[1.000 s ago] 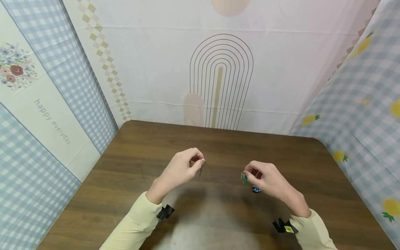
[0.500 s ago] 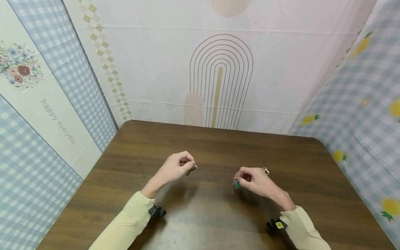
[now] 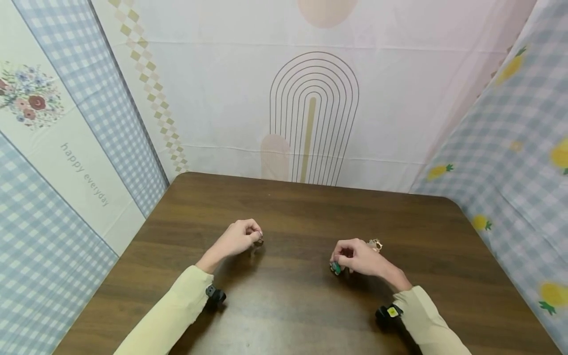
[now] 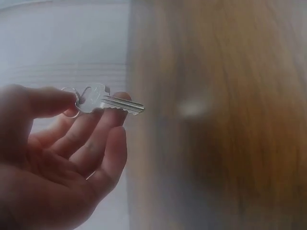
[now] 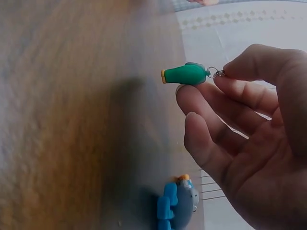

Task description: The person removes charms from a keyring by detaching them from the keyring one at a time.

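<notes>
Left of the table's middle, my left hand (image 3: pixel 236 239) pinches a silver key (image 4: pixel 93 98) by its bow, where a thin wire ring (image 4: pixel 71 114) passes through. The toothed blade points away from the fingers. My right hand (image 3: pixel 358 257), over the right part of the table, pinches a small metal ring joined to a green charm (image 5: pixel 186 74) with a yellow end. Under and behind that hand lies a blue and grey figure (image 5: pixel 180 208). In the head view its blue part is hidden by the hand, and a gold-coloured metal clasp (image 3: pixel 376 245) shows just behind the knuckles.
Both hands are over a dark wooden table (image 3: pixel 288 305) with rounded far corners. A white printed cloth (image 3: pixel 222 98) hangs behind it. Checked cloths hang at the left (image 3: pixel 40 207) and right (image 3: pixel 501 162). Black wrist cameras sit below both hands.
My left hand has moved left and slightly lower with the key. The right hand has shifted left and a little nearer with the green charm, uncovering the gold clasp and covering the blue figure.
</notes>
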The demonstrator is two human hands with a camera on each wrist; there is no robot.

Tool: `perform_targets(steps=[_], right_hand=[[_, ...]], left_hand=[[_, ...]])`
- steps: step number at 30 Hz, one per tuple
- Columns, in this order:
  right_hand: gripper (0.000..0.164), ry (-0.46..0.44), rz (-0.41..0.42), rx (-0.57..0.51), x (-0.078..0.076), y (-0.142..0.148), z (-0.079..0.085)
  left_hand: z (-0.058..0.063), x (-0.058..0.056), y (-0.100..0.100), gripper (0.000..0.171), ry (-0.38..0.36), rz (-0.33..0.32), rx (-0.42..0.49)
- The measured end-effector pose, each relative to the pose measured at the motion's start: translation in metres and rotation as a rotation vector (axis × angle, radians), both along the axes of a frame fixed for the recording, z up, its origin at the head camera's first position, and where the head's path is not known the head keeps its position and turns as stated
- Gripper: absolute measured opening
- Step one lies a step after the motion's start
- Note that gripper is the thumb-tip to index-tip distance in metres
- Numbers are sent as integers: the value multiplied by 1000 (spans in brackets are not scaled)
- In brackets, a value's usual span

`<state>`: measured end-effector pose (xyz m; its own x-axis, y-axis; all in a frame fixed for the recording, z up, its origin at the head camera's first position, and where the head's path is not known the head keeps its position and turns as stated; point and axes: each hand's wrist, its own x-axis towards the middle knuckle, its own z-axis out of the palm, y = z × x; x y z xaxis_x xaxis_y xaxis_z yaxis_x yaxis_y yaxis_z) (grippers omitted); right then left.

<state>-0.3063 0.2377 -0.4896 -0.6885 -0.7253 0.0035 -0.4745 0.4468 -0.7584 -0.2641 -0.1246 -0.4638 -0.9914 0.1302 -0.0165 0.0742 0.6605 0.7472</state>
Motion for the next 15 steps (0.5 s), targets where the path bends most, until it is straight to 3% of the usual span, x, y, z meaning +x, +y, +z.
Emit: perform_targets(steps=[9, 15], right_hand=[[12, 65, -40, 122, -11, 6, 1], [12, 163, -47, 172, -17, 5, 0]], left_hand=[[-8, -6, -9, 8, 4, 19, -164], [-11, -10, -16, 8, -33, 44, -177]])
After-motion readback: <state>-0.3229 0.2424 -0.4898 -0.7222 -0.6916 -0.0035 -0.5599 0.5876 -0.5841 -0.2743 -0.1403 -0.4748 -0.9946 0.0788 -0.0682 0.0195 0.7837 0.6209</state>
